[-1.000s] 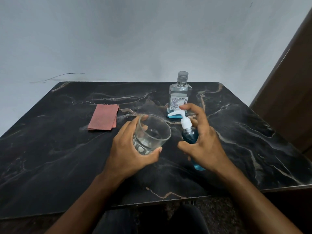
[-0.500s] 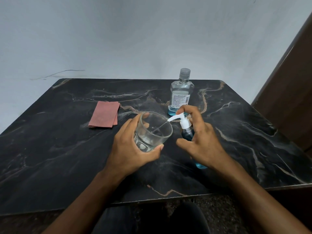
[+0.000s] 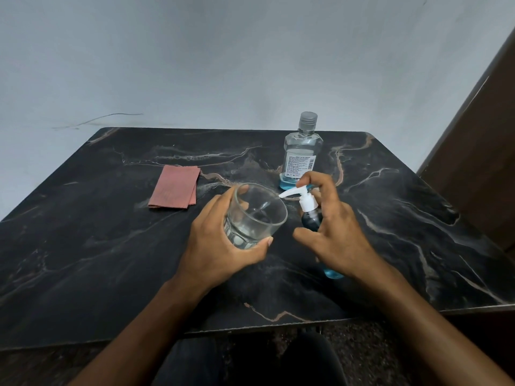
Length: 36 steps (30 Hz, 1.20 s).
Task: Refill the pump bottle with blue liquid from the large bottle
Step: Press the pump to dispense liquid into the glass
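Observation:
My right hand holds a small pump bottle of blue liquid, with the index finger on top of its white pump head. The nozzle points left over the rim of a clear glass tumbler. My left hand grips that tumbler, tilted toward the nozzle. The large clear bottle stands capped behind them, with only a little blue liquid at its bottom. The lower part of the pump bottle is mostly hidden by my right hand.
A folded reddish cloth lies on the black marble table to the left. A grey wall rises behind the table. A dark wooden panel stands at the right. The table's front edge is near my lap.
My index finger has settled on the pump head, and the nozzle has come closer to the tumbler's rim. Both hands otherwise stay nearly where they were.

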Motion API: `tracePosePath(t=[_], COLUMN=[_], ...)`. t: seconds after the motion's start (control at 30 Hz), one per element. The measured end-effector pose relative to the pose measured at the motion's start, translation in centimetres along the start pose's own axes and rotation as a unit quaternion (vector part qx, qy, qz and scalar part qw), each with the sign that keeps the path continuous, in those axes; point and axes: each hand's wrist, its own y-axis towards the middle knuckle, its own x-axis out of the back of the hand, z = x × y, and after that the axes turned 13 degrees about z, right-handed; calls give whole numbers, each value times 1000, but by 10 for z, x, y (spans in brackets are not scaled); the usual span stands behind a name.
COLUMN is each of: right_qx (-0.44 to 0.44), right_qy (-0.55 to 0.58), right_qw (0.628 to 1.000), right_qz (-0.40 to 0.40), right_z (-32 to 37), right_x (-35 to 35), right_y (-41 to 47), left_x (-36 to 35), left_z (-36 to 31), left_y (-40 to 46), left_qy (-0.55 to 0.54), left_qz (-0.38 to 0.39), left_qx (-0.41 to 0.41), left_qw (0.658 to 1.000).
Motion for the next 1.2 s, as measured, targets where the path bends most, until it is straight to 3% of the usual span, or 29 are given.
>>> tracePosePath(t=[1.2], right_qx=[3], right_qy=[3], right_qw=[1000], right_qz=[12], right_z=[5], right_x=[-4], right_y=[-1], left_x=[1], left_z=[-3], left_y=[-1], left_qy=[-11], left_qz=[-12], left_qx=[-2], left_qw=[1000])
